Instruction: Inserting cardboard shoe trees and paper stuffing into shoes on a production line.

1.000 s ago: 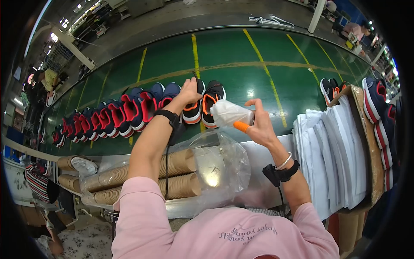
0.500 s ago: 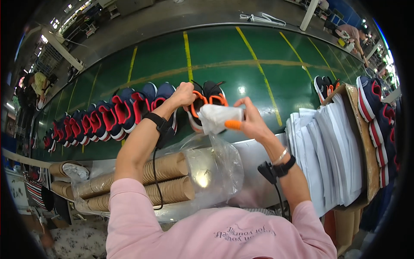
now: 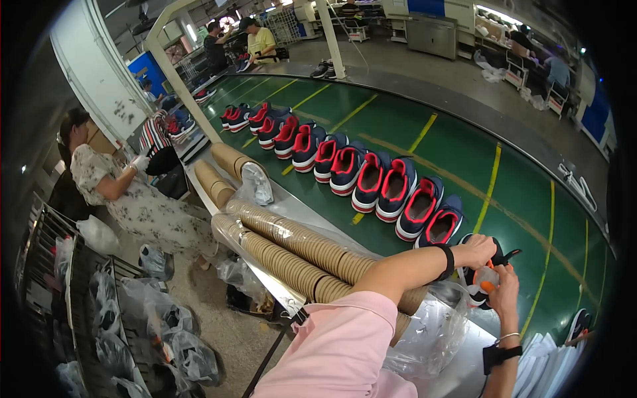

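One orange-lined dark shoe (image 3: 468, 276) is pretty much deciding everything here, and it's sitting on the green table (image 3: 458, 142), right under the fingers of both hands. Its long axis is running away from the person: as far as the view is showing, the heel is facing back on the near side of the fingers, while the toe end is pointing off to their far side, partly hiding behind the left hand (image 3: 479, 251). So the opening is basically lying between the two hands.

That left hand is bending over the far part of the shoe, fingers curling, tips hiding from the camera, so no telling whether they're clamping onto anything. The right hand (image 3: 505, 286) is the nearer one to the white bundle (image 3: 486, 275) that's resting at the opening. Its forefinger and thumb, the thumb wearing an orange finger cover (image 3: 488, 286), are apparently pinching that bundle. No telling which way its long axis is running, or how much is lying inside.

Just left of the left fingers, the nearest navy shoe (image 3: 443, 225) is standing, its long axis running roughly the same way.
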{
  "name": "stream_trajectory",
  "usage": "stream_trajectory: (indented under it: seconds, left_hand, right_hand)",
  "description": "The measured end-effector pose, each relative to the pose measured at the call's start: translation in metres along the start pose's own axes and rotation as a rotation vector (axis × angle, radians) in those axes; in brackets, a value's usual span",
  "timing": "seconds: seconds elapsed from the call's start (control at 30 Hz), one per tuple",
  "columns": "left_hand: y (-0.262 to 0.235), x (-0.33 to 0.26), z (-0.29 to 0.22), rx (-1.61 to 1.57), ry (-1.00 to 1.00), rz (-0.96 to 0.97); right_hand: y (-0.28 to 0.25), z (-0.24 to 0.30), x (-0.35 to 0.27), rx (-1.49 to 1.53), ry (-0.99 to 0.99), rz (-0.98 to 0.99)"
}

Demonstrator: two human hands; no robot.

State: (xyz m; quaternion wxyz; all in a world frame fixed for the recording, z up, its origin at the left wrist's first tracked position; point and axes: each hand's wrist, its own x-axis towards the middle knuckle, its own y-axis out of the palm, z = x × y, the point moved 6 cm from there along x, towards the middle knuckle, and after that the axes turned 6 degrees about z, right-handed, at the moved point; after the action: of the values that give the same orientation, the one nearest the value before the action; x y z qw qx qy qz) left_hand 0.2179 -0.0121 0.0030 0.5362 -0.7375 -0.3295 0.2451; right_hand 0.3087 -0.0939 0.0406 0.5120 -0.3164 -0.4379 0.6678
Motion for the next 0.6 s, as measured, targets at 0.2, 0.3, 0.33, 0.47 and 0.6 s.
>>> stream_trajectory:
  seconds: [0.2, 0.3, 0.33, 0.47, 0.6]
  left_hand:
    - [0.0, 0.005, 0.013, -0.06, -0.103, -0.064]
    - [-0.008, 0.002, -0.002, -0.129, -0.134, 0.011]
    - [-0.008, 0.004, -0.018, -0.057, -0.055, -0.025]
    - [-0.001, 0.003, -0.018, -0.165, -0.065, 0.01]
    - [0.004, 0.032, -0.078, -0.254, 0.156, -0.037]
  right_hand:
    - [0.007, 0.015, 0.01, 0.122, -0.068, 0.023]
    - [0.015, -0.004, 0.009, 0.095, -0.1, 0.172]
    - [0.015, -0.013, 0.006, -0.04, -0.169, -0.015]
    - [0.022, -0.029, 0.002, -0.188, -0.02, -0.23]
    - [0.11, -0.257, 0.02, 0.696, 0.104, -0.504]
